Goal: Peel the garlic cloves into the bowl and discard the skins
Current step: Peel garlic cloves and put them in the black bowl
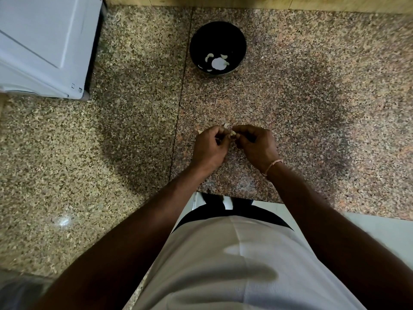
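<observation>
The fingers (220, 134) of the left hand (210, 146) and the fingers (242, 133) of the right hand (257, 145) are curled and meet tip to tip over the speckled granite worktop (301, 97), together pinching a small pale garlic clove (232, 133) that shows in the gap between them; how much skin is on it is too small to tell. Just beyond the fingertips, a pale piece (226, 125) lies on the worktop, clove or skin I cannot tell, and another small pale bit (199, 131) peeks out at the far left side of the left fingers. A thin pale thread bracelet (271, 166) circles the right wrist, behind the right fingers. Well beyond the fingers, straight ahead of them and apart from both hands, stands a black bowl (199, 36); several peeled white cloves (210, 56) lie at its bottom, around a bright white round patch whose nature I cannot tell. Far to the left of the fingers and further back, a white appliance (44, 45) sits on the worktop at its corner. Behind the hands, towards the person, both bare forearms lead back to a white shirt (234, 265), with dark trousers showing at the worktop's near edge.
</observation>
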Demonstrator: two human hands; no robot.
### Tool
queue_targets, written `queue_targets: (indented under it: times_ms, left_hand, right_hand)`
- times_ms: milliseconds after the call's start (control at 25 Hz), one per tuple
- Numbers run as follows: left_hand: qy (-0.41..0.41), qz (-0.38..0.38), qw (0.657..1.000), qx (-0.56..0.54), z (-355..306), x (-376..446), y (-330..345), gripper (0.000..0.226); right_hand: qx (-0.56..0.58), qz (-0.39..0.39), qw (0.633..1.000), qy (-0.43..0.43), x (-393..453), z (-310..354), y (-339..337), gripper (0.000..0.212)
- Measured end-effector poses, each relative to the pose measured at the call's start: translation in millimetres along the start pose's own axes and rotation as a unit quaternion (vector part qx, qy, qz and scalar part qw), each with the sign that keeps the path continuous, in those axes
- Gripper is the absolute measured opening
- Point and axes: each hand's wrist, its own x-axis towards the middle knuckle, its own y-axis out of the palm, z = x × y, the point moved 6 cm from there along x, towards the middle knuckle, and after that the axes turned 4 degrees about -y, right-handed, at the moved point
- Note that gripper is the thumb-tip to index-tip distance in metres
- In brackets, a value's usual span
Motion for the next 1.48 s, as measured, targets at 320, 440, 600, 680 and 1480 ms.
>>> queue_targets:
  times_ms: [320,440,600,680,1480]
  left_hand:
    - [-0.019,-0.005,1.000,0.022,3.2,-1.8,-2.6,0.007]
    - [-0.032,-0.002,0.999,0.036,8.5,-0.6,-1.6,0.008]
    - [-0.051,0.003,0.998,0.043,12.0,2.2,0.9,0.007]
    - [-0.055,0.008,0.997,0.045,11.6,3.8,2.7,0.009]
    - [-0.042,-0.019,0.999,0.009,6.8,-0.7,4.2,0.018]
  right_hand:
    - [0.031,-0.027,0.998,0.038,0.9,-11.2,-1.3,0.022]
    - [0.054,-0.038,0.996,0.059,1.2,-18.1,-4.1,0.019]
    - [0.070,-0.032,0.994,0.076,0.7,-24.3,-4.0,0.017]
    - [0.064,-0.021,0.995,0.074,0.5,-25.5,-2.9,0.019]
    - [-0.043,-0.035,0.997,0.046,4.0,-16.9,-20.3,0.019]
